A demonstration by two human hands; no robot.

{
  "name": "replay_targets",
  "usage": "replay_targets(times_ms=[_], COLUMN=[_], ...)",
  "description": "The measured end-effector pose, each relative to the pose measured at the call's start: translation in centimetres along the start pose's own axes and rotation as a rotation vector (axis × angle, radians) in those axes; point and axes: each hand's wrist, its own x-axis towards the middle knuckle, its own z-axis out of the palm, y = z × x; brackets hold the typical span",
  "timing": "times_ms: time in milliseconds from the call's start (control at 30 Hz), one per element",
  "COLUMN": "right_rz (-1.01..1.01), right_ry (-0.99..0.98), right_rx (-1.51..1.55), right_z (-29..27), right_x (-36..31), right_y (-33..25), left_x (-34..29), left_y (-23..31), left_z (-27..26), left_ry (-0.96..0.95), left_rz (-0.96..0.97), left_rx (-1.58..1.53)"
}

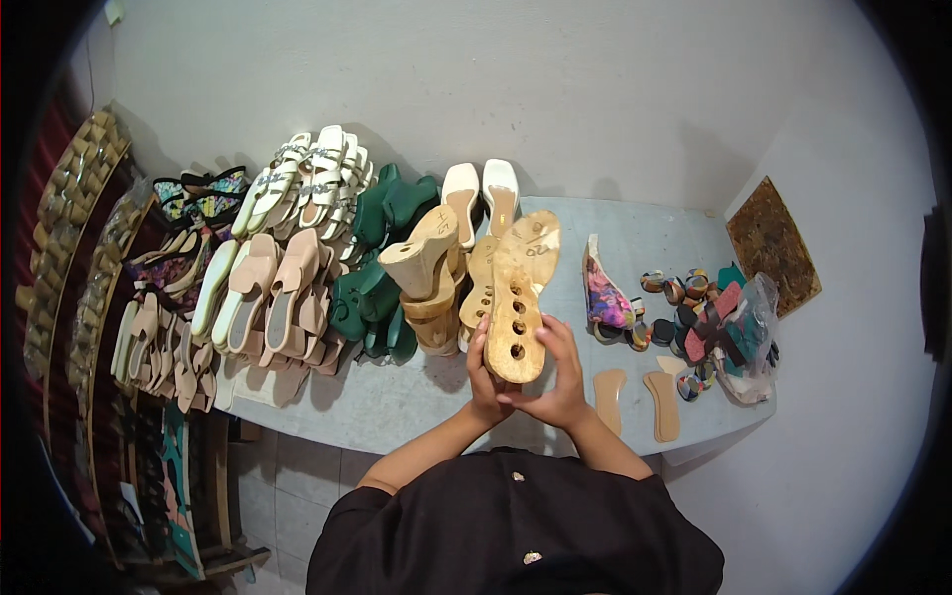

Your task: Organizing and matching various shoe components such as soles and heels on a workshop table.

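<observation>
I held the yellowish wooden sole form point(527, 268) up in front of my chest, over the near side of the table point(397, 412), with both hands on its narrower end. My left hand point(483, 385) was closed along its left edge, and my right hand point(560, 385) gripped the opposite edge, thumb laid up along the side; some of my fingers went beneath, where I could not see how they sat. The form's long axis ran away from me, almost straight toward the wall point(595, 79) — leaning only slightly to the right at the far end. The broad, rounded end pointed away, the narrow end toward my body. Its flat face was turned up, and a row of four dark holes followed that same axis through the nearer half.

Just left of it, partly hidden, was a second holed form point(480, 281), and beside that stood a pale wedge-shaped form point(424, 248). White sandals point(501, 188) stood farther back. To the right lay a flowered strap piece point(607, 297) and, nearer me — a few tan insoles point(662, 409).
</observation>
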Motion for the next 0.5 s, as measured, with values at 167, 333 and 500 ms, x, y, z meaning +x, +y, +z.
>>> replay_targets(times_ms=[167,333,500], right_rz=[0.229,0.222,0.073], right_ry=[0.477,-0.038,0.049], right_rx=[0.144,0.617,0.749], right_z=[-5.2,-13.7,-11.7], right_x=[0.2,-0.2,0.1], right_y=[5.8,4.5,0.9], left_x=[3.5,5.9,7.1], left_y=[3.5,1.6,0.0], left_z=[-1.6,-3.6,-0.8], left_ry=[-0.068,-0.239,-0.142], left_rz=[-0.464,-0.854,-1.045], left_rx=[-0.49,-0.937,-1.184])
